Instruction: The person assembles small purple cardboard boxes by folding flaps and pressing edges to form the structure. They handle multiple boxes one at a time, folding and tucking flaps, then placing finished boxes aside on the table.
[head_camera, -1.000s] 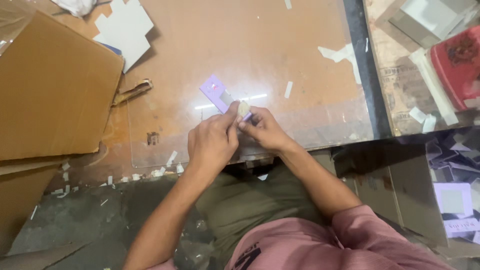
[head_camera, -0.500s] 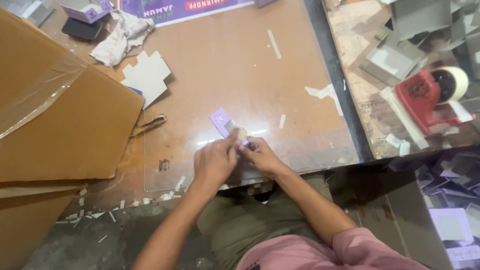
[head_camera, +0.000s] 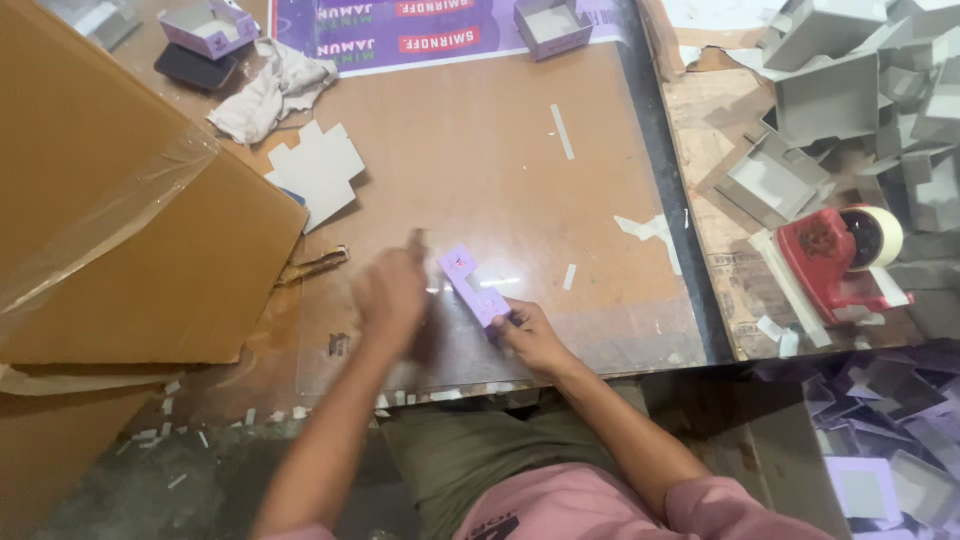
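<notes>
A big brown cardboard sheet (head_camera: 120, 230) covers the bench's left side. The left hand (head_camera: 392, 292), blurred, has lifted away from the card since 0.5 s ago; whether its fingers are spread I cannot tell. The small purple card (head_camera: 474, 286) lies flat on the bench, long axis running from upper left to lower right. The right hand (head_camera: 528, 335) pinches its near end. 1 red tape dispenser (head_camera: 835, 262) holds a pale roll at the right.
</notes>
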